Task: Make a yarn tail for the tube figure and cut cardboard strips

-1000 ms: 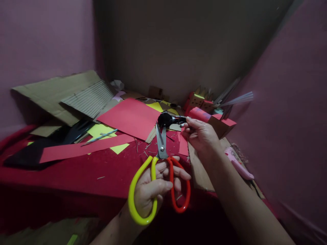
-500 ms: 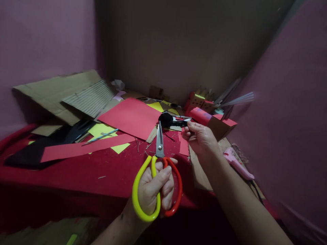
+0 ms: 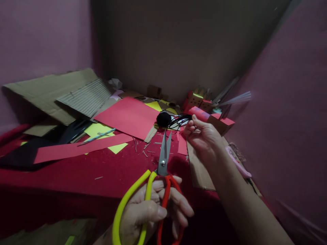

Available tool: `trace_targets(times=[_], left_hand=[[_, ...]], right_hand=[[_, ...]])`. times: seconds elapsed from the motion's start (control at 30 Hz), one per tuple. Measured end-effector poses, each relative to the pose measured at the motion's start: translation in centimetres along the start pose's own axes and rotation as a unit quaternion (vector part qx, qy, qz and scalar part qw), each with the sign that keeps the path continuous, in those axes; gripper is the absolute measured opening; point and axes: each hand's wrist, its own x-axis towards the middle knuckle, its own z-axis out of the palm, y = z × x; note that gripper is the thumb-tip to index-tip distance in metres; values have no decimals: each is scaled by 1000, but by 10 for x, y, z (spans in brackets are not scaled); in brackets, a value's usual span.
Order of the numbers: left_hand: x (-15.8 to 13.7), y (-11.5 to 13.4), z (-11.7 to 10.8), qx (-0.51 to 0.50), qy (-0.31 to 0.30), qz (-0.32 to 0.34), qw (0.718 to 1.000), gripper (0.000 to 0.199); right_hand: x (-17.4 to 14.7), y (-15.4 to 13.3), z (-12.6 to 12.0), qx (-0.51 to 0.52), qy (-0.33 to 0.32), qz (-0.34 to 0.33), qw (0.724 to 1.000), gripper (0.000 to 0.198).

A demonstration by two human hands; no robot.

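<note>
clamping left grip (image 3: 150, 211) on scissors (image 3: 162, 167), with blades (image 3: 162, 152) apart; clamping right grip (image 3: 205, 136) on strands (image 3: 181, 119), trailing from ball (image 3: 164, 119) just left of it; seemingly being partway along, with strands uncut and joined to ball.

Free to glide low over the near left of the red cloth (image 3: 76, 182), past one thin scrap (image 3: 98, 177). Walled off far left, though, by leaning cardboard (image 3: 48, 92)! Tight in the middle: split by the parted blades of the scissors (image 3: 163, 163), plugged just beyond by a black ball (image 3: 164, 119). Crossed toward the right by looping black strands (image 3: 182, 117), then barred by the right hand (image 3: 204, 134). Crowded far right with a box (image 3: 217, 123) and jutting sticks (image 3: 236, 97).
</note>
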Motion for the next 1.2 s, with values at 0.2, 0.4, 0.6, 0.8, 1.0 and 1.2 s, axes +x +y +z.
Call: trace_targets(times=[0.2,0.4,0.6,0.8,1.0,1.2], left_hand=[[11,-6,-2,-38,-42,50,997,50],[22,-1,3,-29,-9,57,998,47],[27,-4,7,-24,44,103,993,23],[29,-10,5,6,62,113,992,19],[25,-11,-4,0,65,120,991,18],[2,-8,-1,20,-2,33,999,44]], right_hand=[[-6,5,4,-13,13,-11,1000,15],[-15,8,6,-34,-12,-7,999,14],[-26,5,7,-13,-26,3,1000,15],[-25,6,3,-13,-26,-15,999,15],[-21,0,-5,34,-33,-7,999,16],[-23,-8,-4,70,-59,30,995,22]])
